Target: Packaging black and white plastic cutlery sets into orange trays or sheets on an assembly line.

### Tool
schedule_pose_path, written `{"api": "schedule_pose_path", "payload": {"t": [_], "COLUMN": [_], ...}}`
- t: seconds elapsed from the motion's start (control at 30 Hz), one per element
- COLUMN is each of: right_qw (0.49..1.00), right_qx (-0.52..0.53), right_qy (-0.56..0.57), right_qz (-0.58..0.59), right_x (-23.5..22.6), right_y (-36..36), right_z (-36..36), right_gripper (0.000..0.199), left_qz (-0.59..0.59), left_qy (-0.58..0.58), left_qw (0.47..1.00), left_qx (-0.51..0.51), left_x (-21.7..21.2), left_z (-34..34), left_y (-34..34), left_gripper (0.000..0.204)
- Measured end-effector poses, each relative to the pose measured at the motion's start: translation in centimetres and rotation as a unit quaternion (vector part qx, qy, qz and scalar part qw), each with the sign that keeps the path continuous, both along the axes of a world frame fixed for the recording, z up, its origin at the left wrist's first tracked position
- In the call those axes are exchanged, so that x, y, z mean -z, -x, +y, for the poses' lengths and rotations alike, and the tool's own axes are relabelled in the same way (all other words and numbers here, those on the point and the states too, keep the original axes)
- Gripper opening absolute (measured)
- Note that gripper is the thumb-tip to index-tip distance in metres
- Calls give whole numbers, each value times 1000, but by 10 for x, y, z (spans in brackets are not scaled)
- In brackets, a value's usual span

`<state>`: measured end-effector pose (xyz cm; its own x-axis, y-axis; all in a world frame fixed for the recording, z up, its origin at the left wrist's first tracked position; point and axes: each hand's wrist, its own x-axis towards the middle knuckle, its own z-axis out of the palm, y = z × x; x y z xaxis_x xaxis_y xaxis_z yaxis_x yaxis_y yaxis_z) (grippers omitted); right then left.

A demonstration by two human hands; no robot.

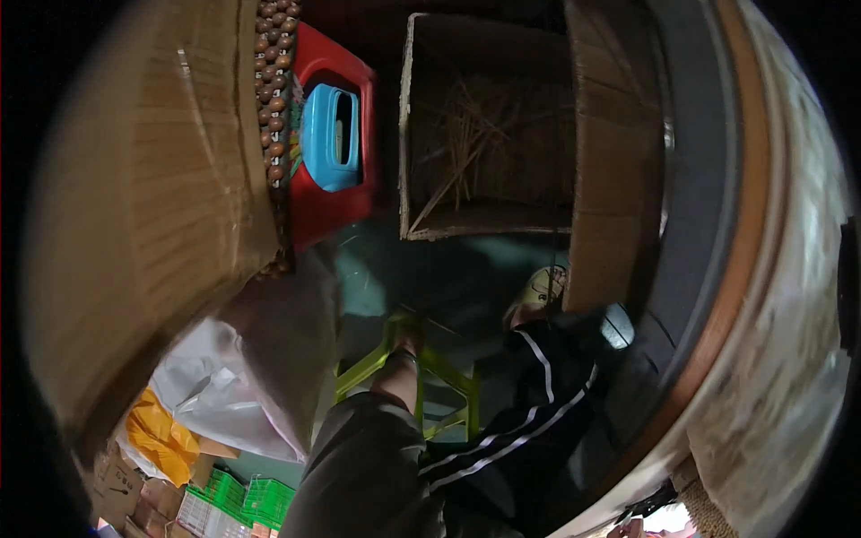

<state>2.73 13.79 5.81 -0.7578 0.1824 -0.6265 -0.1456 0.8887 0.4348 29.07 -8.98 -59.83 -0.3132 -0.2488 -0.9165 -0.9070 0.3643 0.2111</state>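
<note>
From the lower edge reaches my left arm in a grey sleeve, with a dark band at the wrist. My left hand (405,339), dim and partly shadowed, is closed on a yellow-green plastic stool (456,378). The stool's splayed legs show on both sides of my forearm. My right hand is out of sight. Beside the stool are my leg in black trousers with white stripes (543,368) and a foot in a pale slipper (543,287). Ahead on the floor, an open cardboard box (489,235) holds thin straw-like sticks.
A large cardboard sheet (170,161) fills the left side. Behind it are a wooden-bead mat (275,99), a red plastic stool or chair (325,220) and a blue tissue box (325,134). White plastic sacking (242,386), an orange bag (161,435) and green crates (242,498) lie lower left.
</note>
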Motion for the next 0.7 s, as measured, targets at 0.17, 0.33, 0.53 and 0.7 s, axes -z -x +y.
{"api": "schedule_pose_path", "payload": {"t": [0.17, 0.33, 0.53, 0.7], "right_qw": [991, 999, 984, 961], "right_qx": [-117, 38, 96, 188], "right_qy": [-27, 6, 19, 117], "right_qz": [-52, 2, 151, 166], "right_x": [-35, -37, -61, -69], "right_y": [0, 7, -2, -7], "right_z": [10, 40, 75, 145], "right_gripper": [22, 35, 35, 37], "left_qz": [0, -96, -45, -2], "left_qy": [-24, 49, 90, 266], "left_qw": [997, 992, 957, 963], "left_qx": [73, 67, -273, 36], "left_x": [35, 112, 62, 114], "left_z": [-5, -9, -1, -16], "left_y": [25, -39, 69, -24], "left_gripper": [45, 39, 42, 43]}}
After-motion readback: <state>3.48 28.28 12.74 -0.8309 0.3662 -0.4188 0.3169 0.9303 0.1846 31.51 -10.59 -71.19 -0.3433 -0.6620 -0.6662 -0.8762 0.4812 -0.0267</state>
